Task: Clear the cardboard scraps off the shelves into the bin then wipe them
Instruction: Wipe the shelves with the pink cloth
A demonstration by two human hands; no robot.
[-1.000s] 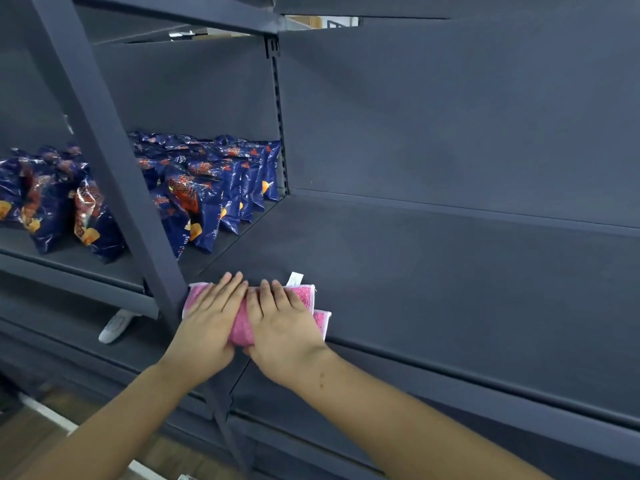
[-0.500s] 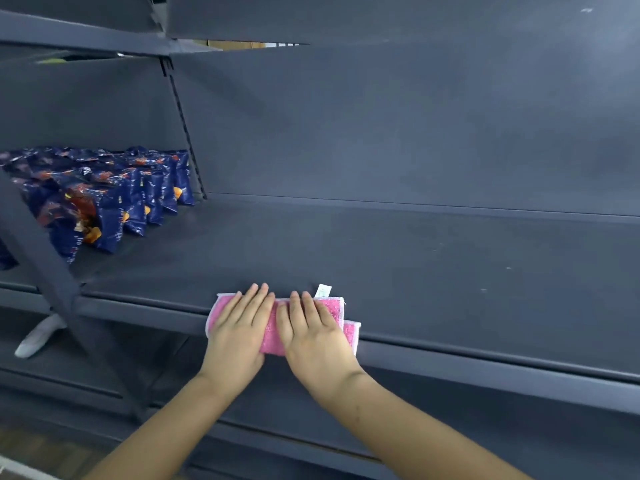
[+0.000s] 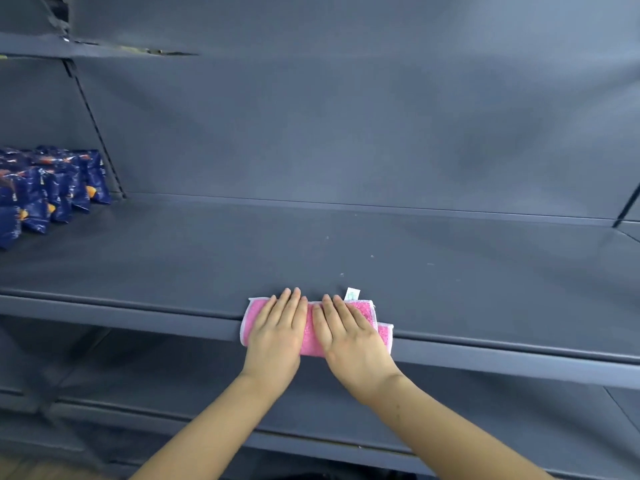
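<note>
Pink cloth [image 3: 309, 336] farther right along shelf [image 3: 346, 244]

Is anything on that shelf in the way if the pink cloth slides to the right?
Nothing visible blocks it. Right of the pink cloth, the shelf shows only tiny pale specks. The blue snack bags stand at the far left.

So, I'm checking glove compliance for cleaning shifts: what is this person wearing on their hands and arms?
Nothing that shows. The left hand and right hand are bare: no gloves, no rings. Left forearm and right forearm are bare to the frame's edge: no sleeve, watch or bracelet.
</note>
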